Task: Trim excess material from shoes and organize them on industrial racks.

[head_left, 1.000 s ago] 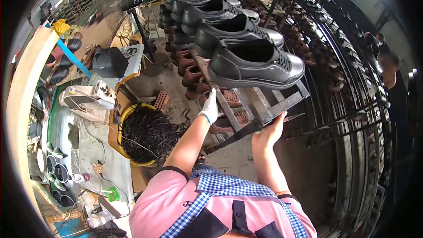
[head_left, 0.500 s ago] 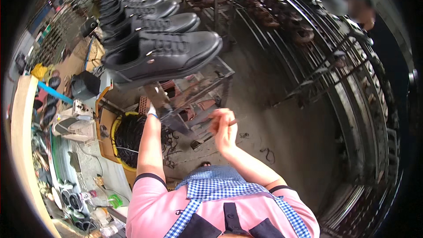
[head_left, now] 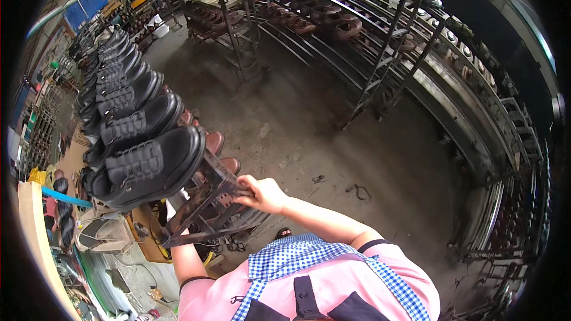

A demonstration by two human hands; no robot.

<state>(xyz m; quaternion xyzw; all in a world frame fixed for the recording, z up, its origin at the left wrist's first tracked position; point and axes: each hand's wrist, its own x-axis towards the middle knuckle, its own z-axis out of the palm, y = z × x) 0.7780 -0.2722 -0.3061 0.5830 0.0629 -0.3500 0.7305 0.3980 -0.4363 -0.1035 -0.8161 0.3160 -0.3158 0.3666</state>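
right hand (head_left: pixel 266 193) grips metal rack (head_left: pixel 205 202) | black shoe (head_left: pixel 148 169) on it

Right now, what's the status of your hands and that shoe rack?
Right hand gripping the metal shoe rack frame. Left hand hidden behind rack. Black shoe on top. Nothing between hand and frame.

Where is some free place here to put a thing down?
The concrete floor is bare between the row of black shoes and the metal racks. It is crowded around the metal frame under the right hand and the left workbench.
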